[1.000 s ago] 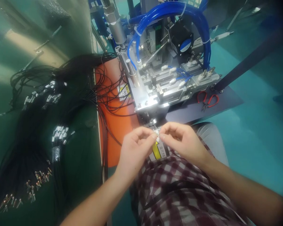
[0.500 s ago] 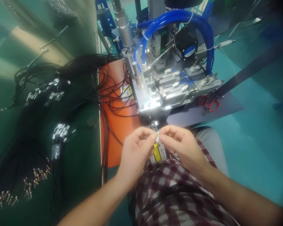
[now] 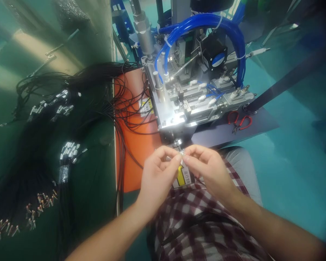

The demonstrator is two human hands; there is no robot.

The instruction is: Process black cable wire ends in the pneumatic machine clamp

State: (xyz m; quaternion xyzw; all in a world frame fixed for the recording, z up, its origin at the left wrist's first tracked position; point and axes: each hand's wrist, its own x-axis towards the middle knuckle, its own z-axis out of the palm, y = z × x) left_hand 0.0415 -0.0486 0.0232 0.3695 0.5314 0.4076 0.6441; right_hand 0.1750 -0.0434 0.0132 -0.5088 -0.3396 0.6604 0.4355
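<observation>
Both hands meet at the front of a metal machine (image 3: 176, 121), thumbs and forefingers pinched with the tips nearly touching. My left hand (image 3: 159, 172) is closed; what lies between its fingertips is too small to name. My right hand (image 3: 210, 168) is closed in the same way, and whatever it pinches is also too small to make out. Just beneath the fingertips is a white label with a yellow arrow (image 3: 181, 176). A small metal fixture (image 3: 178, 143) sits right beyond the fingers, partly hidden by them.
Black cables (image 3: 95, 69) with metal ends lie in bundles on the left, some crossing an orange panel (image 3: 136, 159). Red-handled cutters (image 3: 239, 123) rest on the grey base plate at right. Blue air hoses (image 3: 201, 21) arch over the machine.
The hands hold nearly the same place, with the left fingers shifting slightly and a pale bit showing behind the left forefinger. The view has moved a little.
</observation>
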